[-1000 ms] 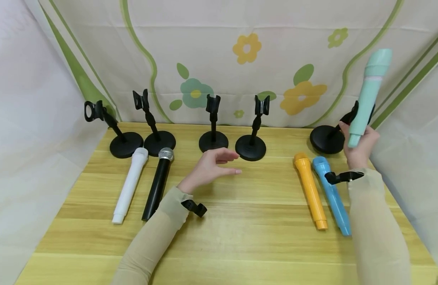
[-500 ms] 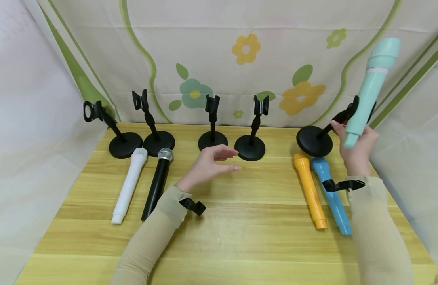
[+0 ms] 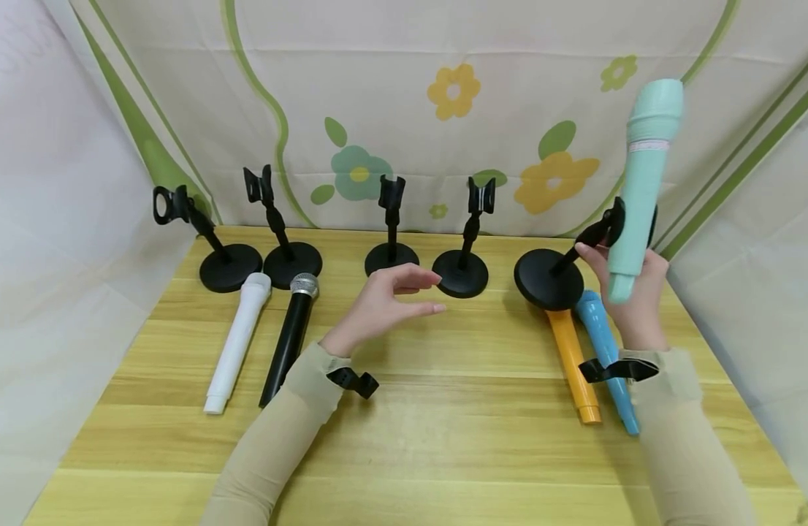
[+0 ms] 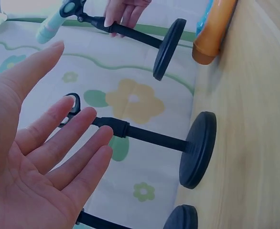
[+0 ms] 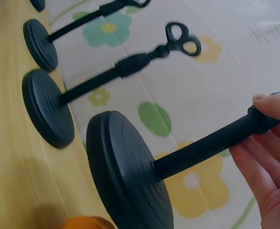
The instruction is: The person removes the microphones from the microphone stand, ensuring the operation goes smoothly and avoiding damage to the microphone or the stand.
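Observation:
My right hand (image 3: 637, 292) grips the stem of a black microphone stand (image 5: 202, 148), thumb on one side and fingers on the other. A mint-green microphone (image 3: 643, 175) sits in that stand's clip, head up and slightly tilted. The stand's round base (image 3: 549, 279) is raised off the table, over the head of an orange microphone (image 3: 575, 365). Beside that lies a blue microphone (image 3: 604, 343), partly hidden by my right wrist. My left hand (image 3: 394, 303) holds nothing, its fingers extended and thumb apart, in front of two upright stands, one of them the middle-right stand (image 3: 466, 270).
On the left of the wooden table (image 3: 404, 453) lie a white microphone (image 3: 239, 343) and a black microphone (image 3: 292, 336). Behind them are the far-left stand (image 3: 229, 267) and another stand (image 3: 292, 263). A middle stand (image 3: 392, 256) is near the patterned curtain (image 3: 404, 95) at the back.
My right hand has lifted the stand and carried it with the mint-green microphone leftward and nearer, over the orange microphone. The left hand has stayed almost still.

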Tool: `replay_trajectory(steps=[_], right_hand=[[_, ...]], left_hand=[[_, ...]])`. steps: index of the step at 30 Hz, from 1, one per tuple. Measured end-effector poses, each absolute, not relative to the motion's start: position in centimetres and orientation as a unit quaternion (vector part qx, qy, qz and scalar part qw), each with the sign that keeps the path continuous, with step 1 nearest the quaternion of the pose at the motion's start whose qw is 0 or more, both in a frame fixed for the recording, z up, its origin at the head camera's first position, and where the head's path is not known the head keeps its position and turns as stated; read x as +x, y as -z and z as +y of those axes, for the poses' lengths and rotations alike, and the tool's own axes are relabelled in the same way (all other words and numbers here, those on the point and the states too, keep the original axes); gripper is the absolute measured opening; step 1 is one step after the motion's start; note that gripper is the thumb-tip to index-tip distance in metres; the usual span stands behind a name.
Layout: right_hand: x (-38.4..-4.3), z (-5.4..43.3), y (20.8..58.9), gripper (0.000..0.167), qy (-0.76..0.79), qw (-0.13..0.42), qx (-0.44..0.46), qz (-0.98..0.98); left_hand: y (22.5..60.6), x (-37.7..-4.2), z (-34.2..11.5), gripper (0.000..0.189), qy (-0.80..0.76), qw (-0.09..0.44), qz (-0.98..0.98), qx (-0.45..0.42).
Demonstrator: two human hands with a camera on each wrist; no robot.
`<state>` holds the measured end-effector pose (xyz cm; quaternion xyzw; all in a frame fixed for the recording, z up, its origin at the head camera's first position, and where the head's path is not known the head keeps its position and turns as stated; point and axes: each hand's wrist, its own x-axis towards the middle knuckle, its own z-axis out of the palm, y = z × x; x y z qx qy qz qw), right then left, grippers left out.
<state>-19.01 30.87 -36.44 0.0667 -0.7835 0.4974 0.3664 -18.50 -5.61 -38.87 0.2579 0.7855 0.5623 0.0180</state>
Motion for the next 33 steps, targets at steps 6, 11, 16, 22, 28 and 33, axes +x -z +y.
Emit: replay_trajectory(steps=[6,11,16,22,28,33], right_hand=[[-17.0,27.7,34.9,0.02,-0.524,0.345,0.108,-0.771],[-16.0,25.9,34.8,0.024,-0.506,0.33,0.119,-0.788],[-15.6,24.3,35.1,0.024,-0.523,0.295,0.132,-0.789],[-15.4,22.4,35.7,0.021,-0.545,0.259,0.177,-0.778],[-15.2,20.2,36.5,0.024,-0.54,0.241,0.223,-0.775],[-15.2,18.6,37.4,0.035,-0.567,0.19,0.23,-0.767]], left_hand=[[38.2,-18.2,-5.6,0.041,-0.577,0.005,0.773,0.264],[37.7,-18.1,-5.9,0.04,-0.591,-0.014,0.758,0.277],[37.0,-18.0,-6.2,0.038,-0.6,-0.034,0.747,0.285],[36.0,-17.6,-6.0,0.038,-0.614,-0.053,0.73,0.295],[35.1,-17.3,-5.6,0.037,-0.626,-0.069,0.716,0.3],[34.7,-17.1,-5.3,0.037,-0.648,-0.063,0.697,0.302]])
